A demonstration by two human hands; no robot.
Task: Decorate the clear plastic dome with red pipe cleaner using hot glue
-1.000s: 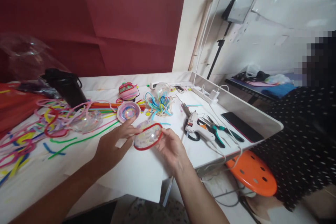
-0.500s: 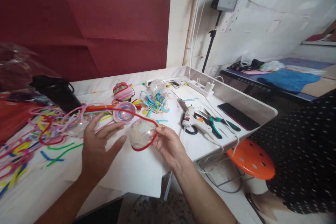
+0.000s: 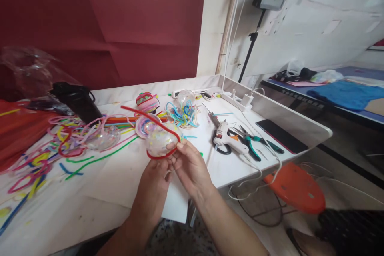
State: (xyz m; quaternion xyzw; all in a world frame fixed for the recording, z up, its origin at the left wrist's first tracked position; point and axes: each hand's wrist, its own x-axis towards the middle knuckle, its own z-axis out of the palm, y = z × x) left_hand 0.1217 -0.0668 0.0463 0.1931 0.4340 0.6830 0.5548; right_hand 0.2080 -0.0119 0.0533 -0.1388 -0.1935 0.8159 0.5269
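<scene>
A clear plastic half-ball (image 3: 157,140) with coloured specks is held up over the table. A red pipe cleaner (image 3: 150,115) bends round its rim, with one end sticking up free to the left. My right hand (image 3: 193,168) is closed, its thumb and fingers pinching the pipe cleaner against the right side of the rim. Beneath the half-ball, my left hand (image 3: 152,188) has its fingers curled at the lower edge, close against the right fingers; they are partly hidden. Just behind lies a bowl-like piece lined with coloured pipe cleaners (image 3: 141,125).
A glue gun (image 3: 223,134), pliers (image 3: 250,144) and a black phone (image 3: 280,136) lie on the right. Loose pipe cleaners (image 3: 45,160) and another clear shell (image 3: 103,138) lie left, near a black bottle (image 3: 76,102). An orange stool (image 3: 295,188) stands beside the table.
My left hand let go of the pipe cleaner's left side and came down under the half-ball. The pipe cleaner's left end sprang up free. The view shifted slightly.
</scene>
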